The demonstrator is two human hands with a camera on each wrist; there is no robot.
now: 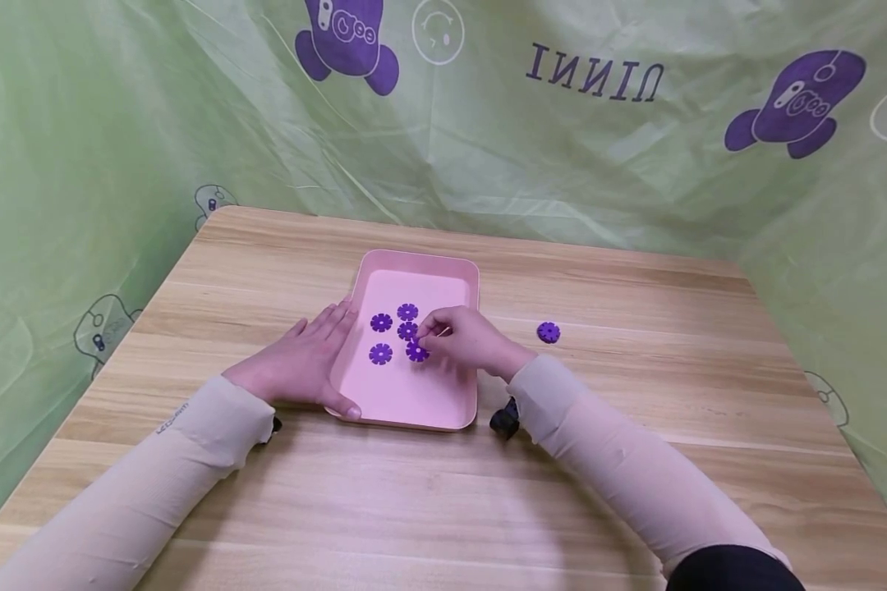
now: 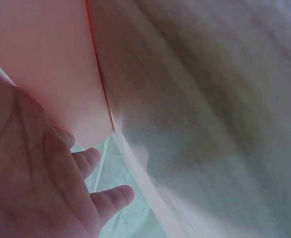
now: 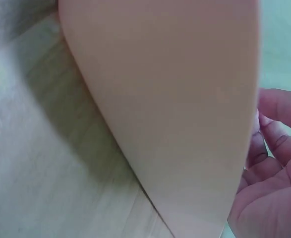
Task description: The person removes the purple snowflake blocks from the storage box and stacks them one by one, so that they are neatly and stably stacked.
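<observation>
A pink tray (image 1: 443,406) lies on the table with several purple notched discs, such as this disc (image 1: 380,354), flat inside it. Along the tray's left side rests my left hand (image 1: 306,353), fingers spread and straight, thumb over the near rim. The left wrist view has its palm (image 2: 31,163) beside the tray wall (image 2: 61,64). Over the tray, my right hand (image 1: 466,336) pinches a purple notched disc (image 1: 417,353) between thumb and curled fingers. In the right wrist view the tray wall (image 3: 170,99) hides the fingertips of that hand (image 3: 274,173) and the disc.
To the right of the tray, a small pile of purple notched discs (image 1: 549,332) lies on the wooden table (image 1: 636,394). A green printed curtain (image 1: 488,148) hangs behind the table and at both sides.
</observation>
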